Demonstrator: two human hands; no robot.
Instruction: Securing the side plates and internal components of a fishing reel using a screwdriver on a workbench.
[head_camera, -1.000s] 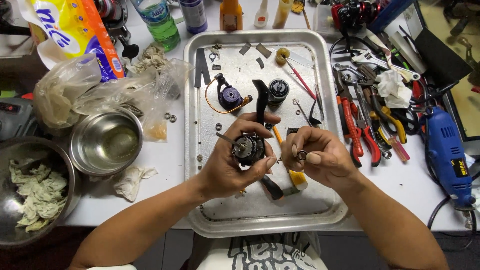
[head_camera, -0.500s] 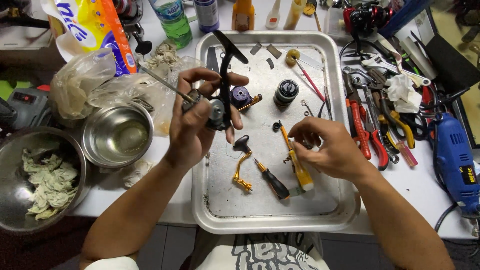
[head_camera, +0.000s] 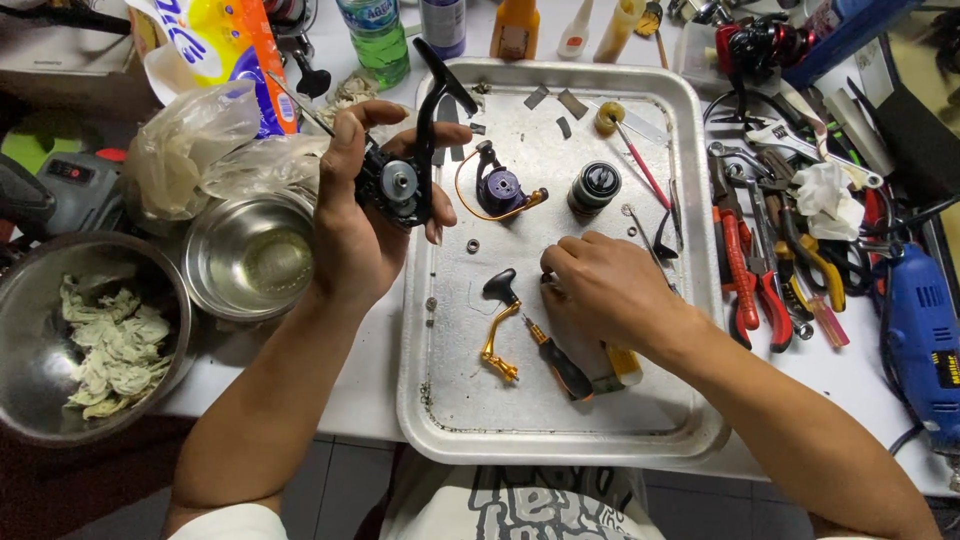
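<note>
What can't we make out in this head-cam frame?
- Under the right hand: the palm hides its fingertips and whatever they pinch on the tray.
- Reel body: the left hand covers its far side.
- Screwdriver: the right hand covers part of it.
- Blue power tool: cut by the right edge.

Bright, even overhead light; sharp, soft shadows

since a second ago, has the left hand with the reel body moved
Yes. The left hand carried the black reel body from over the middle of the metal tray up and left to its left rim, near the small steel bowl.
</note>
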